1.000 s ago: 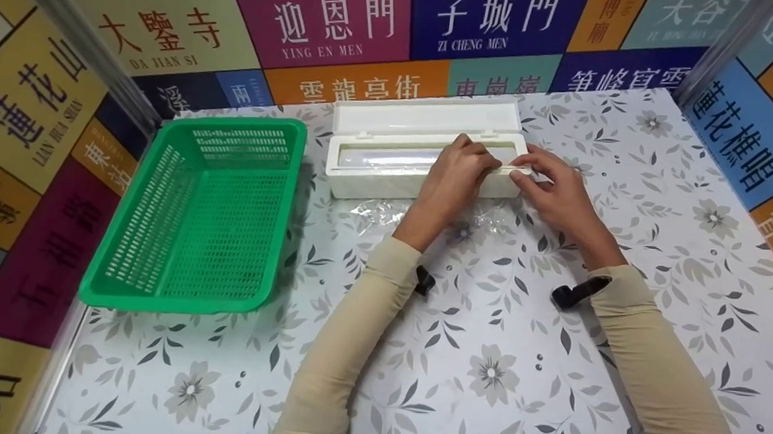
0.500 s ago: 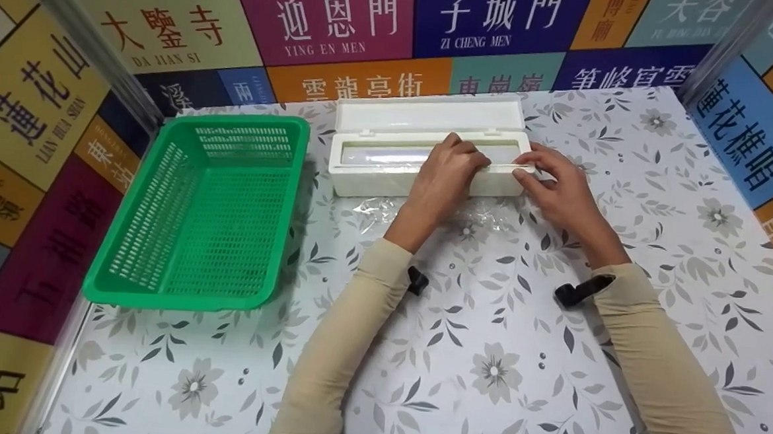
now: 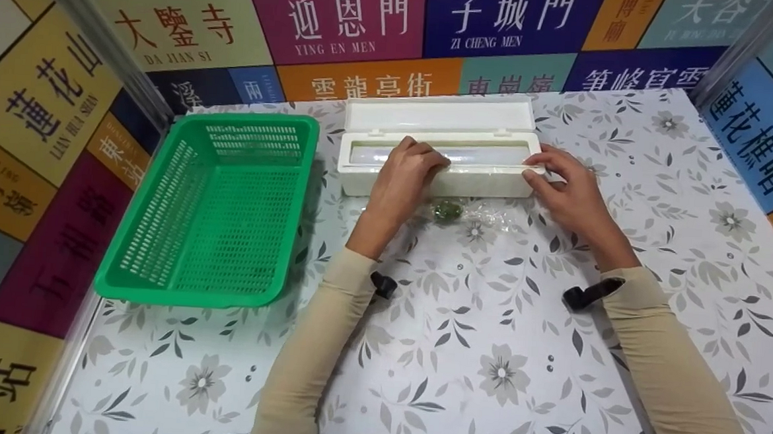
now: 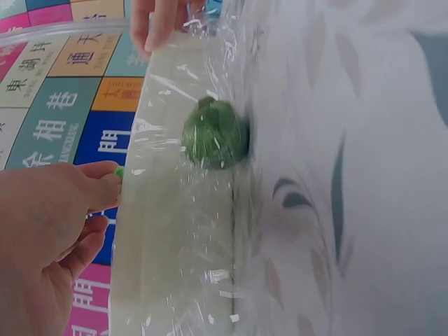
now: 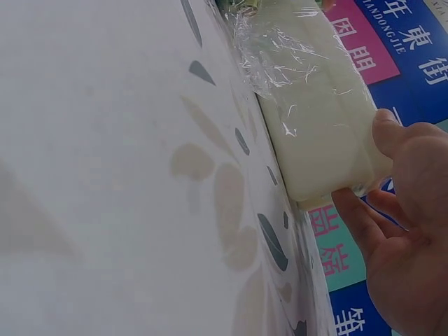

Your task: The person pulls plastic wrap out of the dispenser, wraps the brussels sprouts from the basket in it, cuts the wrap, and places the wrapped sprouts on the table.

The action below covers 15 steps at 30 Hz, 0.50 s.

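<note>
Shifted toward nine o'clock, left hand (image 3: 403, 181) pinches apparent green knob (image 4: 120, 171), right hand (image 3: 570, 187) gripping box (image 3: 487, 184) at three o'clock.

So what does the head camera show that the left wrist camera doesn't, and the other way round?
Only the head view shows the green basket, the raised lid and the shiny roll inside the box.

Only the left wrist view shows a small bright green piece at the fingertips of the left hand.

Both show the white box, the clear film in front of it, the round green vegetable, and both hands, though just some fingers of the right hand appear in the wrist view.
</note>
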Each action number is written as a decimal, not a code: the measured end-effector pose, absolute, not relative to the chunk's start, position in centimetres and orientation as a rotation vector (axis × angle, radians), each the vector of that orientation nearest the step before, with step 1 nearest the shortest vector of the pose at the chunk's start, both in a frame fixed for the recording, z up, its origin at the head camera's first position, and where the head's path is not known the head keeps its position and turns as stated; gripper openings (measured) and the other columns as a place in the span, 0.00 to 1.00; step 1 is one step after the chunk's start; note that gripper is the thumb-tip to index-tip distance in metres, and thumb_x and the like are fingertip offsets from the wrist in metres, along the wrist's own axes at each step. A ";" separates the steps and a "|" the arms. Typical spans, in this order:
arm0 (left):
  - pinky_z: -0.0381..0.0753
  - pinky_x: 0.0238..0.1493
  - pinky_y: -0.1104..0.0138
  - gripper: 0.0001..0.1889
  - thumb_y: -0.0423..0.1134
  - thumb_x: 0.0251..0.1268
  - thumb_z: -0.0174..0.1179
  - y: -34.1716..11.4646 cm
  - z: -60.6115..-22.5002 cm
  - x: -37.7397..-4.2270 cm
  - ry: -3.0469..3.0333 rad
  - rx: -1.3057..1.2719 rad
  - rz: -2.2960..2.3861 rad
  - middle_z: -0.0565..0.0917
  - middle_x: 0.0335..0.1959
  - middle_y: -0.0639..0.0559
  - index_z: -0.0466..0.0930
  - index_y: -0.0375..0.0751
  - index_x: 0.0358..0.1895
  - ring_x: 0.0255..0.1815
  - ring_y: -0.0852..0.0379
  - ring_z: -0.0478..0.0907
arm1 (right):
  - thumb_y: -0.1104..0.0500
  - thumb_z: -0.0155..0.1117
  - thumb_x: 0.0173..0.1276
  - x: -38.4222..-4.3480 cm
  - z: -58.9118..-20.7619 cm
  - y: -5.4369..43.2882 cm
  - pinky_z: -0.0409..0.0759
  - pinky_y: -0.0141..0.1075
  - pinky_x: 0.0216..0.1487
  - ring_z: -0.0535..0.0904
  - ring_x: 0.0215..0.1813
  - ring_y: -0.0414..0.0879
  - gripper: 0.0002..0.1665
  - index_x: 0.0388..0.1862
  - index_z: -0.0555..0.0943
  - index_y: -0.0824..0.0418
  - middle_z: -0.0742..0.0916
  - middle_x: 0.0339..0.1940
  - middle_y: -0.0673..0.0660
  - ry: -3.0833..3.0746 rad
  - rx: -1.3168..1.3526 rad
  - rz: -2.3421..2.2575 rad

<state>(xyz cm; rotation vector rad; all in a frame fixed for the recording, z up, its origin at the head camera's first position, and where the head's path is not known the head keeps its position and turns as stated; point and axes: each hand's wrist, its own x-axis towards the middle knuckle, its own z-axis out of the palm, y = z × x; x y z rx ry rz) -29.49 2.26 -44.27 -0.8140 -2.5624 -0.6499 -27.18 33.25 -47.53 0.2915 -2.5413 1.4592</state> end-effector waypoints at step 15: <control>0.81 0.64 0.60 0.10 0.37 0.81 0.63 1.0 -44.7 -29.4 -2.516 -0.802 -0.711 0.93 0.50 0.52 0.94 0.46 0.52 0.55 0.48 0.83 | 0.50 0.71 0.79 -27.3 -47.7 33.5 0.85 0.27 0.63 0.78 0.76 0.61 0.19 0.60 0.86 0.60 0.76 0.82 0.59 -2.561 0.279 1.440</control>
